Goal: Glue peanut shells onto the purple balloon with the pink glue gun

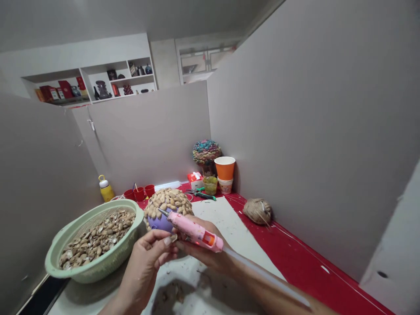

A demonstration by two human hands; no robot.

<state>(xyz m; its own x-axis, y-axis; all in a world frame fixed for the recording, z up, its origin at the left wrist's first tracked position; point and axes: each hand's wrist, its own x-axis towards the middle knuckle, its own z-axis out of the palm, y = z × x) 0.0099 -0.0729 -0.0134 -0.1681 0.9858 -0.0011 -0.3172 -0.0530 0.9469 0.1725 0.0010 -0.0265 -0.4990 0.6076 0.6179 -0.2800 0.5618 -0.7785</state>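
Observation:
My right hand (205,253) is wrapped round a pink hot glue gun (193,229), with a long clear glue stick (262,273) trailing from its back end. The gun's metal nozzle points up and left, in front of a purple ball (159,223) whose upper part is covered in peanut shells (169,199). Between thumb and fingers my left hand (147,258) pinches one peanut shell (173,238), just below the ball and close to my right hand. The trigger and the fingers behind the gun are partly hidden.
A green basket (52,258) of peanut shells stands at left. Behind are red cups (139,194), a yellow bottle (106,190), pliers (205,195), paper cups (225,168) and a colourful shell-covered ball (206,152). A twine ball (257,211) lies right. Grey partitions (305,131) enclose the table.

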